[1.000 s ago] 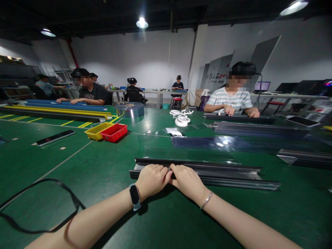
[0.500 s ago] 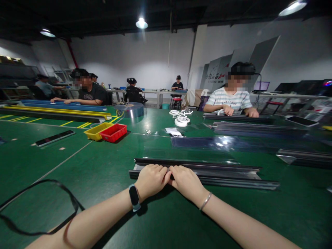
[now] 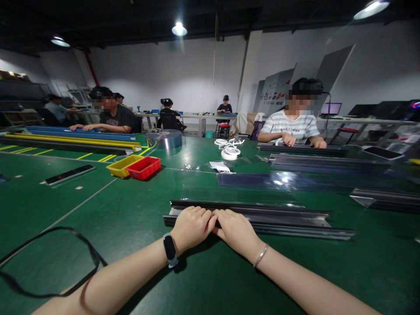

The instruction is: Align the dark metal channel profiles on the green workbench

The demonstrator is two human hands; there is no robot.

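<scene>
A long black channel-shaped profile [image 3: 282, 218] with a pale inner face lies across the green table in front of me. My left hand [image 3: 191, 226], below a wristband, is closed over its near rail towards the left end. Right beside it, my right hand [image 3: 233, 227] is closed on the same rail, and the thumbs nearly meet. The fingertips are hidden behind the knuckles, so anything small between them cannot be made out. Just beyond the profile lies a clear plastic strip [image 3: 243, 195].
A yellow bin [image 3: 122, 167] and a red bin [image 3: 144, 168] stand at left centre, near a phone [image 3: 70, 174]. Further off lie clear film [image 3: 262, 180], white coils [image 3: 230, 152] and more black profiles [image 3: 328, 162]. A co-worker [image 3: 290, 124] sits opposite. A black strap [image 3: 88, 245] hangs at lower left.
My hands and the black profile stay practically where they were. At the far left, a co-worker's hands have shifted slightly to the right along the blue profiles.
</scene>
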